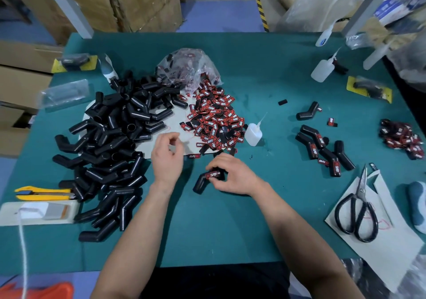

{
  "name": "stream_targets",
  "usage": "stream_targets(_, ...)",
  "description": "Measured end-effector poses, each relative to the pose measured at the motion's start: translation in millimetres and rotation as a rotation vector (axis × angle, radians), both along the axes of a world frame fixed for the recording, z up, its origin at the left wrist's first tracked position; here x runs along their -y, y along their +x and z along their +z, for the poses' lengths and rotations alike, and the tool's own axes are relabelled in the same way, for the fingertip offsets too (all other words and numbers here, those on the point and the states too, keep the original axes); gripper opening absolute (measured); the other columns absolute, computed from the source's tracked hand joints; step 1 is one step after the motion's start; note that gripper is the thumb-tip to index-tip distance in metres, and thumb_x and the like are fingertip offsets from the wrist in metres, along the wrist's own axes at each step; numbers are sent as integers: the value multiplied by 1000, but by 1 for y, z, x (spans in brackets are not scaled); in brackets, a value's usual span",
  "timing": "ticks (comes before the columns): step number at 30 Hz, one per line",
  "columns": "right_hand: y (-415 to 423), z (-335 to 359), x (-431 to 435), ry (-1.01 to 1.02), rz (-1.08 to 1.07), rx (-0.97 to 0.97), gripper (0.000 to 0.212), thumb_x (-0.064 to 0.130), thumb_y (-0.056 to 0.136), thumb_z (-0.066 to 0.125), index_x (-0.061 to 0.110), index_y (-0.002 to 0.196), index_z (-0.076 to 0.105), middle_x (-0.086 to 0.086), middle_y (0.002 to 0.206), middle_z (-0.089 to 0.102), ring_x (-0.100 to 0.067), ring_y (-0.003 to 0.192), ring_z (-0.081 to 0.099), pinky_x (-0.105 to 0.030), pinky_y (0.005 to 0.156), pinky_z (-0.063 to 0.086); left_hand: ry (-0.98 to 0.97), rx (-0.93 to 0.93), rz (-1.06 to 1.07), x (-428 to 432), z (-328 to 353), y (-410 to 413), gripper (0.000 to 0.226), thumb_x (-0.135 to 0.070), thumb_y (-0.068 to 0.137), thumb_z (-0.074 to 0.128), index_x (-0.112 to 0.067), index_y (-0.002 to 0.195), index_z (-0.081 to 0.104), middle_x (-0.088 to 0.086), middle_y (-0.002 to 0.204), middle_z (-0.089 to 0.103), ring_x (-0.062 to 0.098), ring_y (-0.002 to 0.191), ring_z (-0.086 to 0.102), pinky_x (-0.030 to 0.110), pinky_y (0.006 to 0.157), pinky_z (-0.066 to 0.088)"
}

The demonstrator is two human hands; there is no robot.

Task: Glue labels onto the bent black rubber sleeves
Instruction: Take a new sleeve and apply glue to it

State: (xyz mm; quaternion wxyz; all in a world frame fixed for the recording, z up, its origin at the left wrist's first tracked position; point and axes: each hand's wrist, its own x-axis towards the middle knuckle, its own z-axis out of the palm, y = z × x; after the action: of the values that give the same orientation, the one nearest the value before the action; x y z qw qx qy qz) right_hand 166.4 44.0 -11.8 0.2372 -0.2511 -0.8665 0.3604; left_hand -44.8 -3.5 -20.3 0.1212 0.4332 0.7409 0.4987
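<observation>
Head view looks down on a green table (230, 234). Near its middle the right hand (232, 177) holds one bent sleeve (201, 184) just over the surface. The grip is closed round the sleeve's upper leg, with fingers and thumb curled about it. The sleeve is a glossy black rubber tube with an elbow bend, and its lower leg sticks out free toward the near left. A red and black label (214, 174) with white "TAPER" lettering lies along the upper leg, between the fingertips.

The left hand (167, 158) hovers just left of the sleeve without touching it. Its grip is loose, the fingers lightly curled, and nothing can be seen in it.

A large heap of sleeves (110, 151) fills the left of the table, and its near side comes close to the left forearm. Loose labels (216, 119) lie just beyond the hands, spilling from a clear plastic bag (186, 66). A glue bottle (253, 134) stands upright at the right edge of that pile, nozzle up.

A small group of labelled sleeves (322, 151) lies well apart to the right. Scissors (359, 211) rest on a paper sheet (391, 241) at the near right. A yellow utility knife (43, 192) lies at the left edge, beside the heap.

Bare green surface runs between the forearms down to the table's near edge. It also reaches from the right forearm across to the paper sheet.
</observation>
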Motion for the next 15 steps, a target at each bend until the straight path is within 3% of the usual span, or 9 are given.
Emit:
stream_targets(4,0,-2,5,24,111,32,14,14,81,79,8,93,73,-1,89,70,-21,85,61,-38,81,52,-151,-376,19,-5,-3,-25,29,-4,95,66,3,124,67,21,129,61,39,121,53,52,105,46)
stream_targets(6,-3,-3,5,65,39,-11,15,18,86,78,7,95,73,-2,93,70,-21,87,61,-33,85,51,-206,-466,13,-12,-5,-30,37,2,93,63,5,130,63,26,142,54,47,132,46,54,115,37)
stream_targets(8,-4,-7,1,142,-127,-71,15,16,91,75,4,99,73,-5,97,70,-23,91,63,-32,88,50,-285,-484,37,-16,-5,-30,45,4,91,60,4,136,59,26,149,50,50,135,43,57,112,37)
stream_targets(11,-4,-12,-9,167,-351,-102,20,8,93,71,4,113,71,-6,112,70,-23,107,63,-31,98,49,-333,-511,66,-17,-6,-27,48,5,90,61,0,138,60,23,137,60,50,125,48,60,91,42)
stream_targets(13,-7,-13,-12,147,-420,-91,25,7,93,70,5,118,70,-5,118,67,-21,113,60,-29,103,47,-320,-523,63,-18,-6,-28,44,3,95,59,-2,139,61,22,131,64,48,122,49,55,88,38)
stream_targets(15,-11,-13,-13,113,-487,-93,20,10,93,71,7,113,73,-4,110,69,-18,105,63,-31,96,52,-203,-514,14,-17,-6,-28,40,2,97,60,-4,137,62,19,129,65,40,121,52,48,91,37)
